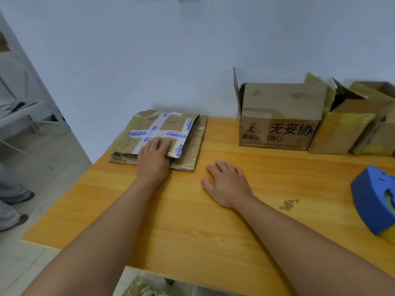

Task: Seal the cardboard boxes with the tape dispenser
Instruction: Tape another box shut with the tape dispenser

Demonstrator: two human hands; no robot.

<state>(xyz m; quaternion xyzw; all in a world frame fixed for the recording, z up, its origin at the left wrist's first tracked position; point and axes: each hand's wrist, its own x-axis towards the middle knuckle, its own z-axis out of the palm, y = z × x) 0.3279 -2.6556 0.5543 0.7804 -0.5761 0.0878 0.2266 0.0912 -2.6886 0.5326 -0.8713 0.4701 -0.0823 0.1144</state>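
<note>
Head view: left hand (154, 157) flat, pressing the taped box (159, 135) down; right hand (227, 183) relaxed on tabletop (192, 221), tape dispenser (374, 199) idle.

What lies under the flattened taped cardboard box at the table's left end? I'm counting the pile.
Under the flat taped cardboard box lies another flattened cardboard piece, jutting out at right and front. The left hand covers part of the near edge; any further layers are hidden.
</note>
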